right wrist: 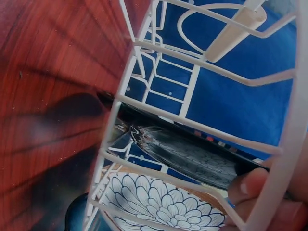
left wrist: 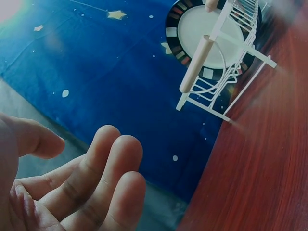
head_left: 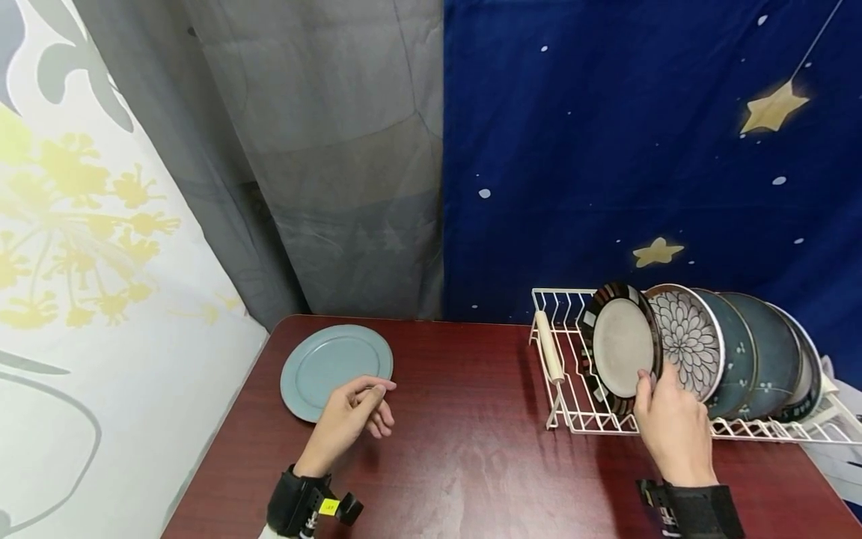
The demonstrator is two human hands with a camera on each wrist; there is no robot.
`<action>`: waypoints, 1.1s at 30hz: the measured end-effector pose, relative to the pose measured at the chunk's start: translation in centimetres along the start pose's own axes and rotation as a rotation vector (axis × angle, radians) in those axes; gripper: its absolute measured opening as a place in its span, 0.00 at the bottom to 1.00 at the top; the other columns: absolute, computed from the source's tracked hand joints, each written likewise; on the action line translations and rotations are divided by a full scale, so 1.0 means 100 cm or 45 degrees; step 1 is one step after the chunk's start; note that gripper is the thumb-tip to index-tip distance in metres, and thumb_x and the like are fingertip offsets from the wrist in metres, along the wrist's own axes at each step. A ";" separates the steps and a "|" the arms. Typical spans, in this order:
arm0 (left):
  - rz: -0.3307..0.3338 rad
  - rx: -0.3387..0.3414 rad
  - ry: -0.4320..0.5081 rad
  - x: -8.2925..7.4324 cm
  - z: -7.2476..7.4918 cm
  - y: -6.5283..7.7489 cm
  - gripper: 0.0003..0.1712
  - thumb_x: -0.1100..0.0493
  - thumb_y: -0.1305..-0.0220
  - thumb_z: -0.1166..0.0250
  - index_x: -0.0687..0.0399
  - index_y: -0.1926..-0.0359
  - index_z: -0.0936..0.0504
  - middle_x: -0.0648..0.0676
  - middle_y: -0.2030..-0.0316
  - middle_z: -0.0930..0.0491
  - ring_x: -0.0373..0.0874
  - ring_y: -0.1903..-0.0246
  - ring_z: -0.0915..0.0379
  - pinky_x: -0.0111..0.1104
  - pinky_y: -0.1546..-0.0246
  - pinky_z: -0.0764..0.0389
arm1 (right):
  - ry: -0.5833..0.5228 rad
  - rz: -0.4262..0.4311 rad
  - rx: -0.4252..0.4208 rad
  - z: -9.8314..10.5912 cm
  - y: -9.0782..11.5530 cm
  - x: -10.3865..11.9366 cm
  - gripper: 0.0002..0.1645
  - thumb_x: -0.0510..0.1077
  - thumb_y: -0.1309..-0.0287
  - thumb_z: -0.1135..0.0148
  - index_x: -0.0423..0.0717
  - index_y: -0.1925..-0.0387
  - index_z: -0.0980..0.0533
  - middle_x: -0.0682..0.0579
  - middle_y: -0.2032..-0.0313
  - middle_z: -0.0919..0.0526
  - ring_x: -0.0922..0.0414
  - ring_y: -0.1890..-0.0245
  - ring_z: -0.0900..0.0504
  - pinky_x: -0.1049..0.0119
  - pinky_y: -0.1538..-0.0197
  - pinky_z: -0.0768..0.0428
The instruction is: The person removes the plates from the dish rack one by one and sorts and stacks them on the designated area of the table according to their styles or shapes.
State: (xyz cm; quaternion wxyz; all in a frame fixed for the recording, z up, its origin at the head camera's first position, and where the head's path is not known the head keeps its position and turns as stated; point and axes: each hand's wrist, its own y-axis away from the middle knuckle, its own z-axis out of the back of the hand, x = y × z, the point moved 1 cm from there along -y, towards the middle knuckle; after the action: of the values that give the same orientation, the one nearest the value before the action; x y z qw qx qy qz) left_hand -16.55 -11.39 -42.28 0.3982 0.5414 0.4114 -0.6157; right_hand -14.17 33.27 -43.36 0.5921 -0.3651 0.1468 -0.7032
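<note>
My right hand (head_left: 676, 434) pinches the lower right edge of a plate with a white centre and a dark, block-patterned rim (head_left: 622, 348). This plate stands upright in a white wire dish rack (head_left: 592, 425), beside a bowl with a flower-petal pattern (head_left: 683, 337). From the right wrist, its glossy dark underside (right wrist: 192, 159) shows behind the rack wires, with fingertips (right wrist: 250, 185) at its edge. My left hand (head_left: 353, 415) holds nothing, fingers loosely bent, over the near right edge of a pale blue plate (head_left: 337, 367) lying flat on the table.
Several dark teal dishes (head_left: 768, 359) stand farther right in the rack. A wooden handle (head_left: 548, 346) runs along the rack's left end. The reddish-brown table (head_left: 465, 419) meets a grey curtain (head_left: 350, 172) and a blue starry cloth (head_left: 572, 150) at the back.
</note>
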 end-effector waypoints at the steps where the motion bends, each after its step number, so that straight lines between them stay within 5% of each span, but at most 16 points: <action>1: 0.003 0.003 -0.002 0.000 -0.001 0.000 0.15 0.55 0.32 0.48 0.60 0.52 0.25 0.70 0.74 0.23 0.64 0.76 0.24 0.50 0.74 0.21 | -0.009 0.010 -0.016 -0.001 0.000 0.000 0.18 0.43 0.39 0.48 0.29 0.58 0.34 0.23 0.84 0.30 0.23 0.83 0.33 0.38 0.86 0.43; 13: 0.068 0.020 0.012 0.003 -0.004 -0.002 0.15 0.55 0.31 0.49 0.61 0.52 0.25 0.68 0.74 0.22 0.62 0.76 0.23 0.46 0.74 0.20 | -0.060 0.162 -0.212 0.003 -0.004 -0.002 0.14 0.41 0.38 0.48 0.31 0.71 0.35 0.31 0.92 0.35 0.24 0.86 0.33 0.38 0.87 0.43; 25: 0.041 0.038 0.006 0.030 0.000 -0.009 0.16 0.52 0.32 0.48 0.57 0.51 0.25 0.65 0.74 0.21 0.58 0.78 0.22 0.44 0.76 0.19 | -0.063 0.174 -0.265 0.019 -0.014 0.001 0.14 0.42 0.38 0.49 0.30 0.67 0.33 0.30 0.92 0.34 0.24 0.85 0.33 0.37 0.86 0.44; 33: 0.070 0.014 -0.002 0.033 -0.002 -0.010 0.17 0.50 0.34 0.46 0.55 0.51 0.24 0.65 0.75 0.22 0.57 0.78 0.22 0.44 0.75 0.19 | -0.040 0.091 -0.317 0.027 -0.017 0.001 0.18 0.44 0.37 0.50 0.29 0.68 0.34 0.27 0.92 0.36 0.22 0.85 0.35 0.36 0.86 0.46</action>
State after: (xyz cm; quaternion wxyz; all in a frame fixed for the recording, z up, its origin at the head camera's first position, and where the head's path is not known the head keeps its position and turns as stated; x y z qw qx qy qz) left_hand -17.71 -11.05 -45.48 0.4125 0.5541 0.3925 -0.6073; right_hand -13.57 34.24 -40.36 0.5690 -0.4412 0.2365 -0.6524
